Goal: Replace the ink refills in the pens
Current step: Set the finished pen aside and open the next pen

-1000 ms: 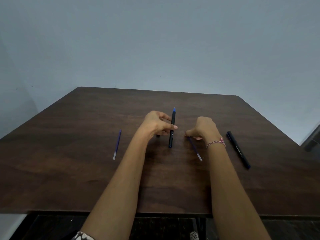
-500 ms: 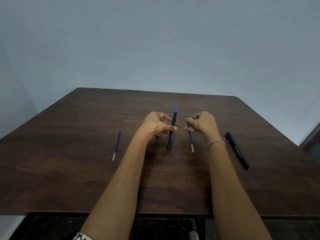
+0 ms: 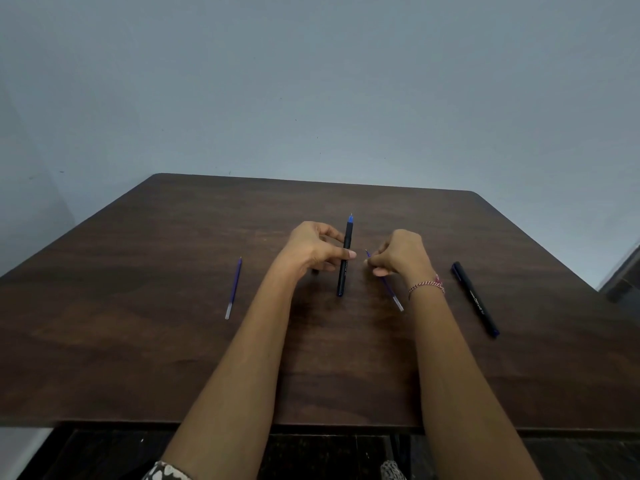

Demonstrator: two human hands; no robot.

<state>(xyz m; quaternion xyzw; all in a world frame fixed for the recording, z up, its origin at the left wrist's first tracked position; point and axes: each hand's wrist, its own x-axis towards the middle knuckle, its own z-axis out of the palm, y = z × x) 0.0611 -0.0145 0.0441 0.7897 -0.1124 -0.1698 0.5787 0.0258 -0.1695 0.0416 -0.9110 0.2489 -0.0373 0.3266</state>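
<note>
Both hands are up over the middle of the dark wooden table point(image 3: 138, 341), each with something in it. The left hand point(image 3: 318, 251) grips the black pen point(image 3: 346, 261) around its middle, thumb laid across the barrel and fingers curled behind it. The pen stands nearly straight away from the person, blue tip at the far end and blunt end nearest. I cannot tell whether that near end touches the wood.

Just to the right of it, with a narrow gap between, the right hand point(image 3: 401, 254) is closed in a pinch on the blue refill point(image 3: 389, 289). The fine point pokes out past the fingertips toward the pen, while the clear tail slants down and out below the hand toward the wrist. A red-and-white thread bracelet point(image 3: 427, 285) sits on that wrist.

Off to either side lie the other pieces, neither one touched. The spare refill point(image 3: 233, 289) lies flat on the table well left of the left forearm, point away and pale end near. The second pen point(image 3: 476, 299), black with white lettering, lies flat at an angle to the right of the right wrist. Behind it all is a plain grey-blue wall point(image 3: 311, 81).
</note>
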